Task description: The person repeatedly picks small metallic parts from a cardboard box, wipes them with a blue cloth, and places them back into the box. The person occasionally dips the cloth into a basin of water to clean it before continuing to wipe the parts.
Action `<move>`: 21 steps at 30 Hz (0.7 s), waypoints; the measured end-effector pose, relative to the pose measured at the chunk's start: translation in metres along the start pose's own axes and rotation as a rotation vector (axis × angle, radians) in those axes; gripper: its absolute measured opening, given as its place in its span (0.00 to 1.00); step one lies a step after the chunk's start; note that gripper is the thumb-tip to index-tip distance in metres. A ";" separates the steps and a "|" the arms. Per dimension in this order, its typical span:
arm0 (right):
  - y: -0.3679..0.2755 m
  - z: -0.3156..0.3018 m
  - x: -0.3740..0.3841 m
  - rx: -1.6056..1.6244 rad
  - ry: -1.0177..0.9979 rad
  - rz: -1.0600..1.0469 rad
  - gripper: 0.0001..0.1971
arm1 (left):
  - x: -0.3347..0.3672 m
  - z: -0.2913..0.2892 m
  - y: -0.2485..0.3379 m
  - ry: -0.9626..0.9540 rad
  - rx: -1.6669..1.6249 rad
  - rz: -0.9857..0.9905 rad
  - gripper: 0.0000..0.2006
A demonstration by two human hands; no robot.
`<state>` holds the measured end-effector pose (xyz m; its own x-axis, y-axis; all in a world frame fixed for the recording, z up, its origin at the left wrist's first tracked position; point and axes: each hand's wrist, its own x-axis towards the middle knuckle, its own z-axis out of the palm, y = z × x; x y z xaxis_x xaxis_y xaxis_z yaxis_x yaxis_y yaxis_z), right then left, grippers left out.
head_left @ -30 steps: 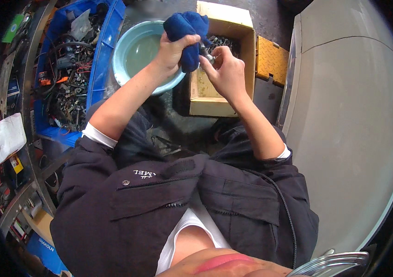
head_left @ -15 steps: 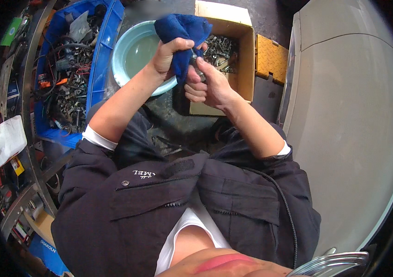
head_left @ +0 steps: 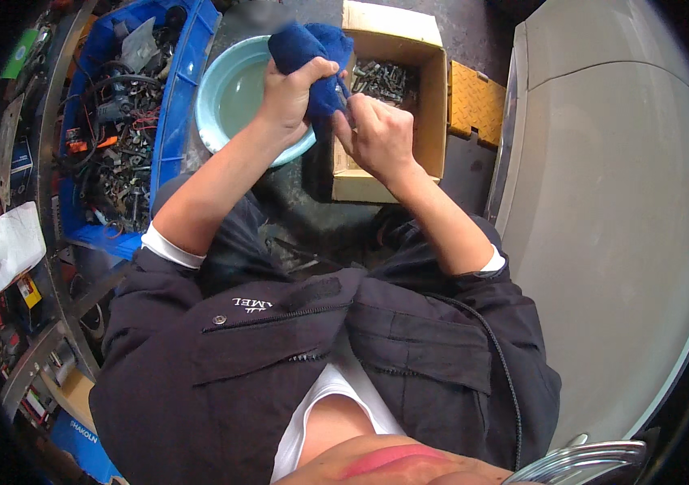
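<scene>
A dark blue cloth (head_left: 299,50) is bunched up in my left hand (head_left: 288,97), fingers wrapped round it, above the right side of a pale turquoise basin (head_left: 205,109) of cloudy liquid. Close against the cloth's right edge is my right hand (head_left: 385,139). Its fingers are pinched together at the cloth; what they hold there is mostly hidden. Below and beyond this hand stands an open cardboard box (head_left: 432,121) with a heap of small metal parts (head_left: 383,81) in it.
On the left a blue crate (head_left: 173,97) is full of loose hardware, cables and tools, beside a metal rack (head_left: 52,162) of boxes. A yellow ridged plate (head_left: 475,101) lies right of the cardboard box. A large beige panel, like a vehicle's side (head_left: 619,202), closes off the right.
My right hand has turned from a fist round a shiny metal piece to a pinch at the cloth's edge. The metal piece is now mostly out of sight. The cloth has shifted slightly left.
</scene>
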<state>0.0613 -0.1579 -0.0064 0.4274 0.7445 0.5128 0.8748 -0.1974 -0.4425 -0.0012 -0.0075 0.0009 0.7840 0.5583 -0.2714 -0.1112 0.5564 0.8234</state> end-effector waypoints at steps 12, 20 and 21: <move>0.000 0.001 0.000 0.653 -0.233 0.489 0.23 | 0.004 -0.006 0.007 -0.151 -0.023 0.034 0.15; -0.004 -0.005 -0.001 -0.042 -0.074 0.104 0.15 | 0.011 -0.010 -0.005 -0.114 -0.026 -0.045 0.22; -0.004 -0.005 -0.002 -0.033 -0.114 0.145 0.15 | 0.012 -0.010 -0.004 -0.125 -0.020 -0.048 0.22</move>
<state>0.0581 -0.1616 -0.0024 0.5224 0.7739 0.3582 0.8137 -0.3268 -0.4806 0.0022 0.0029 -0.0105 0.8583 0.4508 -0.2450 -0.0832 0.5934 0.8006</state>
